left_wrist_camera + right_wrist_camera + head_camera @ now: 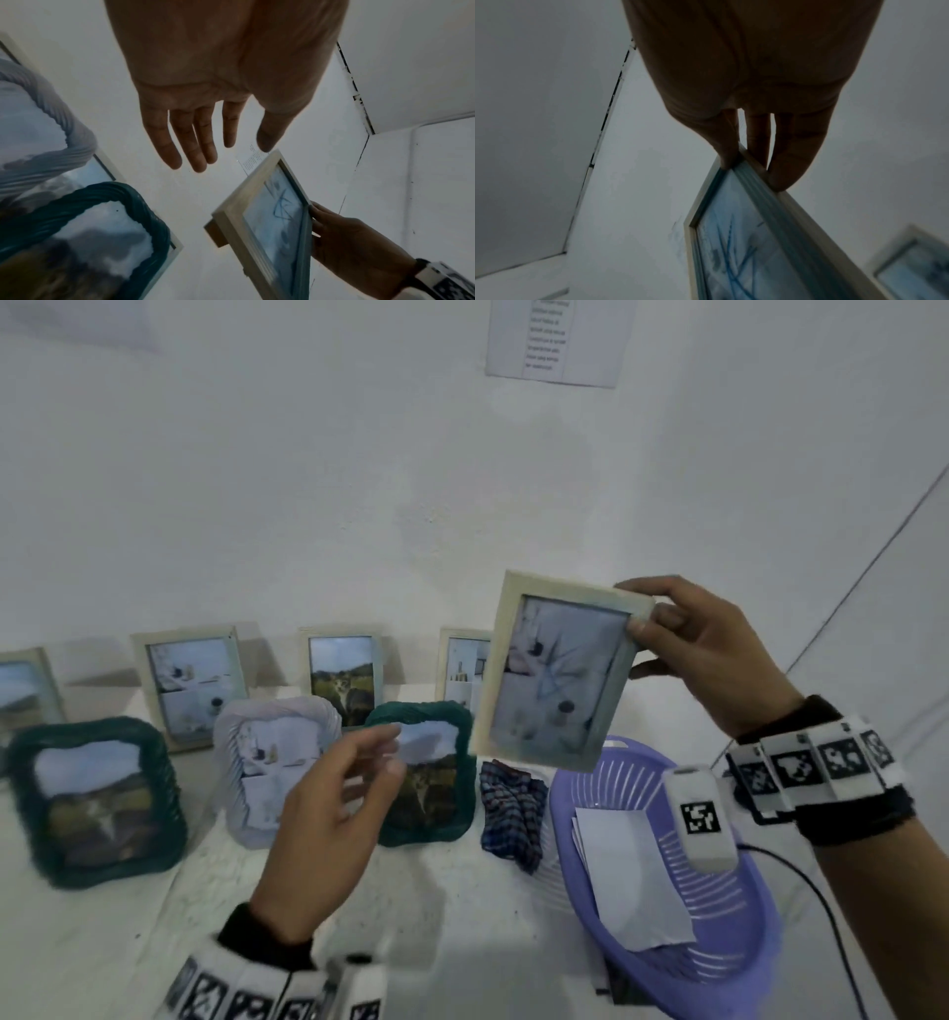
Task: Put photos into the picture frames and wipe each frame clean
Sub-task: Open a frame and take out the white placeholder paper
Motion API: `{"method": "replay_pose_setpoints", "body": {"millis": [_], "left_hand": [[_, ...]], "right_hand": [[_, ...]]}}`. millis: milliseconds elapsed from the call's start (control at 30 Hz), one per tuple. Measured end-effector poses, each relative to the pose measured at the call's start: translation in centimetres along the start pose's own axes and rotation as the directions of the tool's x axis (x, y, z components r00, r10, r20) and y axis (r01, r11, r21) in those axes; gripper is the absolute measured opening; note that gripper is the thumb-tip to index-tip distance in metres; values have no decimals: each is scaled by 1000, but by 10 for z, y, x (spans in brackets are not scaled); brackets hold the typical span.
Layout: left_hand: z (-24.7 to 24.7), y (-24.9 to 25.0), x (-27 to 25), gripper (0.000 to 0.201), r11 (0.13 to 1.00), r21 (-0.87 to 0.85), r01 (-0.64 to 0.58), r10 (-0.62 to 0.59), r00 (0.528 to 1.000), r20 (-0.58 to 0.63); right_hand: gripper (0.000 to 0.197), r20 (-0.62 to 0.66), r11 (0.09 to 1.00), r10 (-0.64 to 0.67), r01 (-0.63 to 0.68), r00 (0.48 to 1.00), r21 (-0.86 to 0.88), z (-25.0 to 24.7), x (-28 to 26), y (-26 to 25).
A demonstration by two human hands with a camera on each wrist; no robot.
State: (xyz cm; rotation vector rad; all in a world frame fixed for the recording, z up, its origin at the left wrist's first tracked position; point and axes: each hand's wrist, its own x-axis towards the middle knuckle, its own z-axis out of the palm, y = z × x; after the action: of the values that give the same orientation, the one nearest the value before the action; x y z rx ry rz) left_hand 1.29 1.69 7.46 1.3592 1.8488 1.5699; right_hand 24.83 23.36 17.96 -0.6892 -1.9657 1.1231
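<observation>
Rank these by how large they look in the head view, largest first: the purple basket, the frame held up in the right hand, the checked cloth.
1. purple basket, though it lies nearest the camera
2. held frame, raised towards the camera by the right hand, so its rank is unsure
3. checked cloth, plainly smallest

Right hand raised in a pinching grip; left hand raised, fingers relaxed.

The held frame looks like pale matt wood with a glossy pane; at its 5 o'clock, a slotted purple plastic basket; the checked cloth seems woven.
</observation>
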Motion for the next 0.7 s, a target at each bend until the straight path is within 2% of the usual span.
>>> {"method": "replay_pose_setpoints", "body": {"millis": [100,167,300,367,433,500,567,633,700], "left_hand": [[2,12,-8,43,991,-121,49,-41,997,67],[-1,14,-18,43,976,-192,98,-76,990,121],[-10,3,-35,32,925,-294,242,-206,967,148],[-15,-9,-44,31,893,-316,319,-292,947,133],[-22,-22,-54,30,852,-346,393,-375,919,120],[-30,-32,-62,29,813,-382,441,-426,896,127],[-40,-41,-70,28,792,-398,464,-447,883,141],[-50,-52,-78,27,786,-379,489,-474,870,137],[-60,-65,-87,27,798,-321,510,-494,859,136]], "right_hand": [[30,87,986,38,-51,995,156,33,-27,-3],[31,117,969,75,-100,990,228,55,-42,2],[26,62,900,199,-208,978,383,96,-65,19],[28,82,838,280,-285,956,464,118,-80,29],[39,185,751,368,-408,911,519,145,-98,43],[55,310,610,439,-533,843,587,174,-118,58],[61,379,490,435,-568,817,661,202,-135,68],[57,357,472,466,-569,810,673,225,-147,73],[65,326,462,529,-588,784,664,243,-158,77]]}}
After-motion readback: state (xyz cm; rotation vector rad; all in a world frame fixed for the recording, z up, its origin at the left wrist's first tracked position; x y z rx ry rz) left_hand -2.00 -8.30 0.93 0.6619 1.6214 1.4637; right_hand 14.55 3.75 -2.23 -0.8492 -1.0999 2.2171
